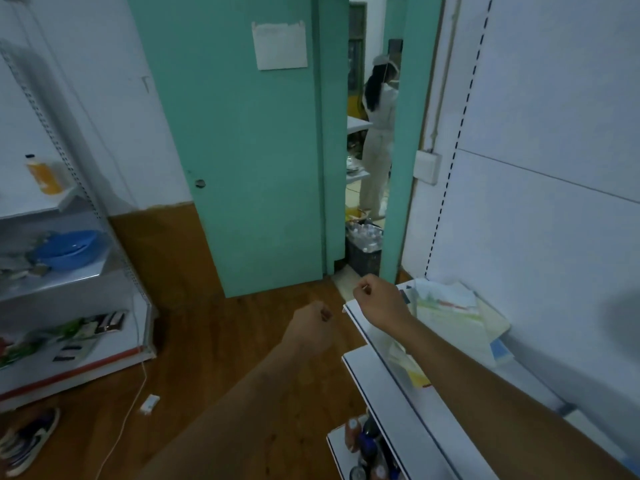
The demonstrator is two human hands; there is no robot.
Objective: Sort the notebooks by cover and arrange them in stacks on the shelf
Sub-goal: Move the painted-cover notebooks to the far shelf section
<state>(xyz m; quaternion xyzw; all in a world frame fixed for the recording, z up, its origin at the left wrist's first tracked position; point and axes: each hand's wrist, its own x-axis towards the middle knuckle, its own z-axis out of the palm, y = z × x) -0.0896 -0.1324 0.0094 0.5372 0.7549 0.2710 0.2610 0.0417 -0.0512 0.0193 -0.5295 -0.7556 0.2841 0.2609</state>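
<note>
Both your fists are curled tight, holding nothing.
Your left hand (308,327) hangs over the floor; your right hand (381,299) is above the shelf (377,372), where pale, loosely piled notebooks (450,317) lie at three o'clock.

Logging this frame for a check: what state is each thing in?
Left hand: curled, holding nothing.
Right hand: curled, holding nothing.
Notebooks: loose, untidy pile on the shelf.
Door: open.
Blue bowl: upright on the left rack.
</note>
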